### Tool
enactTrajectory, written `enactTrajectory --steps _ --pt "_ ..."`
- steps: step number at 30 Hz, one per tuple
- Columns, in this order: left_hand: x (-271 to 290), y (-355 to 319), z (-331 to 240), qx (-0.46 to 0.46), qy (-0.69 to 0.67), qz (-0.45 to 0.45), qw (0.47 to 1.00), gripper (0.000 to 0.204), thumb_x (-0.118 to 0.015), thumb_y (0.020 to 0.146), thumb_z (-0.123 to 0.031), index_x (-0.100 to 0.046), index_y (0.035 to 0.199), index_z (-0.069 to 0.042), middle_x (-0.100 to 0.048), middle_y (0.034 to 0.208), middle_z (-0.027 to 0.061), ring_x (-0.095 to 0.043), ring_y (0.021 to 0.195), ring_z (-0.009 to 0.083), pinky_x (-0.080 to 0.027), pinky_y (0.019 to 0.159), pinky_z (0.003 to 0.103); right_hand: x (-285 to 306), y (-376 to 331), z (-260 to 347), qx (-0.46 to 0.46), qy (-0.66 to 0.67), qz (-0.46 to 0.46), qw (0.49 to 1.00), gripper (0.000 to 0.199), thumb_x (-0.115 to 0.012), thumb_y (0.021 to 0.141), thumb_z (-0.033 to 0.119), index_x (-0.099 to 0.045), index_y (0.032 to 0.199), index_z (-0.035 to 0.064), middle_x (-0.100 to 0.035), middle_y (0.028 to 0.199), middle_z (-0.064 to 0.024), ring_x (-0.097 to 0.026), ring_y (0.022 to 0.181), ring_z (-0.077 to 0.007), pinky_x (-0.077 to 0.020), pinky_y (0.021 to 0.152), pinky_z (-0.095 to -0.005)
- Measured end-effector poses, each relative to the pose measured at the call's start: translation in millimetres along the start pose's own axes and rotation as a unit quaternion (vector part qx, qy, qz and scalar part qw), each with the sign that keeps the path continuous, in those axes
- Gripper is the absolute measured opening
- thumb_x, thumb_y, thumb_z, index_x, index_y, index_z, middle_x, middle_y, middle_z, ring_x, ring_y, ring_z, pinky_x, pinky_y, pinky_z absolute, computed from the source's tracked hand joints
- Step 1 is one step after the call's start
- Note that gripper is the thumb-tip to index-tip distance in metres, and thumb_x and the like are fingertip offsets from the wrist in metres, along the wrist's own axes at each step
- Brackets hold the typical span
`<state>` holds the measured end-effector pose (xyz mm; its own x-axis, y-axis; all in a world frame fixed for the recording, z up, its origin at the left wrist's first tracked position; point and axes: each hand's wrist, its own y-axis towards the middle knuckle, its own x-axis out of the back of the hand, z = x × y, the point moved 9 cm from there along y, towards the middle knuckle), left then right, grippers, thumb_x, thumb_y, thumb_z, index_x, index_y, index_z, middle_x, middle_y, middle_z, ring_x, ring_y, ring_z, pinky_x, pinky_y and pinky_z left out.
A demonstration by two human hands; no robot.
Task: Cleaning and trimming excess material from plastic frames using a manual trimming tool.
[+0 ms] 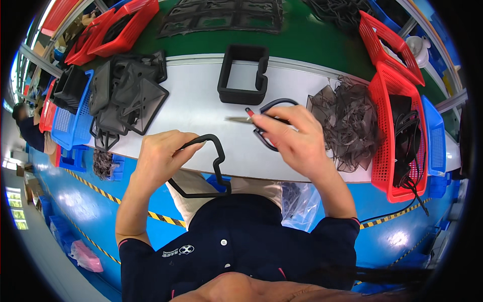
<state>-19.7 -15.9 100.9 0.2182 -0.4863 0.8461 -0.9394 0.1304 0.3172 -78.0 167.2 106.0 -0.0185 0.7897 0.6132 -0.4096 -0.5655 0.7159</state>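
Note:
My left hand [163,153] pinches the upper side of a black foam frame [220,173], an open ring with a notched side, held in front of my body at the table's near edge. In my right hand [297,138] is a pair of scissors [280,102] with dark handles, its blades pointing left over the white tabletop [193,85]. A red-tipped item [248,111] shows by the thumb and blades; its kind is unclear. Beyond the scissors stands a neat stack of similar black foam frames [243,95].
At left lies a heap of black frames with mesh [128,90], beside a blue basket [75,123]. Crumpled dark mesh scraps [347,123] cover the right side, against a red basket [381,126] holding black pieces. A green conveyor belt [297,48] runs behind. A person [32,126] is at far left.

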Motion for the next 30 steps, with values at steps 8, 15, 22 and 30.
enactTrajectory --steps 8,15,22,30 --pt "2 -6 -2 0.018 -0.048 -0.008 0.999 0.013 -0.071 0.073 -0.009 -0.067 0.082 0.000 -0.051 0.056 0.0065 -0.046 0.046 0.0152 -0.032 0.043 0.028 -19 -3 34 0.104 -0.030 0.017 0.994 0.035 -0.062 0.068 0.007 -0.065 0.103 0.0096 -0.058 0.094 -0.0021 -0.053 0.072 -0.0150 -0.0437 0.059 -0.0281" --pt "-1 -5 0 0.039 -0.074 0.008 0.996 0.012 -0.071 0.073 -0.009 -0.067 0.079 0.000 -0.054 0.057 0.0064 -0.046 0.047 0.0144 -0.033 0.044 0.027 -19 -4 38 0.118 -0.052 0.021 0.991 0.034 -0.064 0.068 0.008 -0.065 0.102 0.0086 -0.058 0.093 -0.0016 -0.052 0.071 -0.0131 -0.0425 0.059 -0.0261" --pt "-5 -5 2 0.054 -0.091 0.026 0.994 0.012 -0.070 0.074 -0.009 -0.067 0.079 0.001 -0.054 0.057 0.0065 -0.047 0.047 0.0134 -0.033 0.044 0.026 -19 -7 37 0.107 -0.058 0.003 0.993 0.037 -0.064 0.062 0.011 -0.069 0.099 0.0118 -0.061 0.088 -0.0016 -0.055 0.071 -0.0156 -0.0433 0.057 -0.0269" --pt "-7 -5 5 0.066 -0.104 0.032 0.992 0.012 -0.070 0.074 -0.009 -0.067 0.080 0.001 -0.055 0.058 0.0068 -0.048 0.048 0.0129 -0.034 0.045 0.026 -21 -8 36 0.117 -0.051 0.012 0.992 0.033 -0.065 0.068 0.009 -0.065 0.101 0.0090 -0.058 0.094 -0.0012 -0.052 0.071 -0.0128 -0.0426 0.059 -0.0258"
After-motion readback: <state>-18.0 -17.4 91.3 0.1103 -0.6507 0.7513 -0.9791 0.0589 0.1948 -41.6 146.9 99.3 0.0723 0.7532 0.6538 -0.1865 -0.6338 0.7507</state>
